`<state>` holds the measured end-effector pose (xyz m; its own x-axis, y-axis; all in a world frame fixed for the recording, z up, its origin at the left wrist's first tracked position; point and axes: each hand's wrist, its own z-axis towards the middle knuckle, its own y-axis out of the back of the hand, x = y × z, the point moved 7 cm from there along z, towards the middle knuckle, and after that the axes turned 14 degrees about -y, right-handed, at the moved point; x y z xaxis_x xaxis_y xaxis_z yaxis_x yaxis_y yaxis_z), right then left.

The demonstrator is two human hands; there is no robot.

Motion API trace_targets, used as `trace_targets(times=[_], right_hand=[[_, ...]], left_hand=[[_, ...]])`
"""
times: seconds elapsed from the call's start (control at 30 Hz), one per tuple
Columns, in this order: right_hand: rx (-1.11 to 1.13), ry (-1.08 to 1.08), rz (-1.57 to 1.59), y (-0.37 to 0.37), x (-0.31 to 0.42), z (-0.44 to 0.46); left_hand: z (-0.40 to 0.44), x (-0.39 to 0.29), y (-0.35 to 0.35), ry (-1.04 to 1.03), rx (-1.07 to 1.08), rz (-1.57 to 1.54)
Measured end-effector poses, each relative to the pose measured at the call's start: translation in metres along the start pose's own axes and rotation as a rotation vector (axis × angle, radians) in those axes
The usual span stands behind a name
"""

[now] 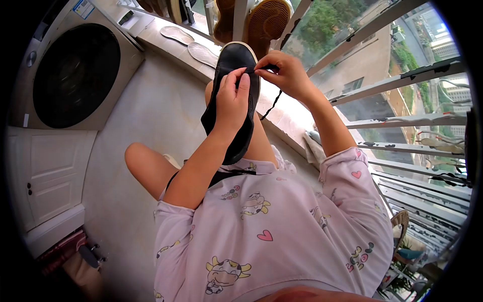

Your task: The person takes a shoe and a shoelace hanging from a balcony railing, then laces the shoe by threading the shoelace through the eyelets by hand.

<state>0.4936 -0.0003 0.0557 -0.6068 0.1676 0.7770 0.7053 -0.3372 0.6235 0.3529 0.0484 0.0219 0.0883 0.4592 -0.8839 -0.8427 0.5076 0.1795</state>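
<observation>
A black shoe point(235, 143) with a pale sole edge rests over my bent leg, its toe pointing away from me. My left hand point(232, 100) lies across the shoe's upper, with thumb and fingertips closed at the lacing area. Just to the right, my right hand point(286, 75) pinches a black shoelace point(273, 106) close to the shoe's edge. A loose length of that lace hangs below the right hand. Both sets of fingertips nearly meet, and the eyelets beneath them are mostly hidden.
Two pale insoles point(177, 35) lie on the ledge point(156, 38) ahead. More shoes, including one with a brown sole point(266, 25), stand beyond it by the railing. A front-loading washing machine point(75, 75) is at left above a white cabinet point(53, 176). White window bars point(402, 80) line the right.
</observation>
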Motion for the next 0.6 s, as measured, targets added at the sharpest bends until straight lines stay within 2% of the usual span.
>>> trace_targets(times=[0.13,0.37,0.47,0.6], right_hand=[[0.003,0.025,-0.04,0.001,0.008,-0.003],[-0.005,0.057,-0.13,-0.001,0.012,-0.006],[-0.063,0.183,-0.222,-0.005,0.022,-0.008],[0.007,0.105,-0.05,-0.012,0.01,0.002]], left_hand=[[-0.004,0.012,0.002,-0.051,-0.031,-0.062],[-0.01,0.018,-0.007,0.158,-0.034,-0.289],[-0.01,0.019,-0.009,0.168,-0.02,-0.268],[-0.006,0.027,-0.008,0.108,-0.053,-0.217]])
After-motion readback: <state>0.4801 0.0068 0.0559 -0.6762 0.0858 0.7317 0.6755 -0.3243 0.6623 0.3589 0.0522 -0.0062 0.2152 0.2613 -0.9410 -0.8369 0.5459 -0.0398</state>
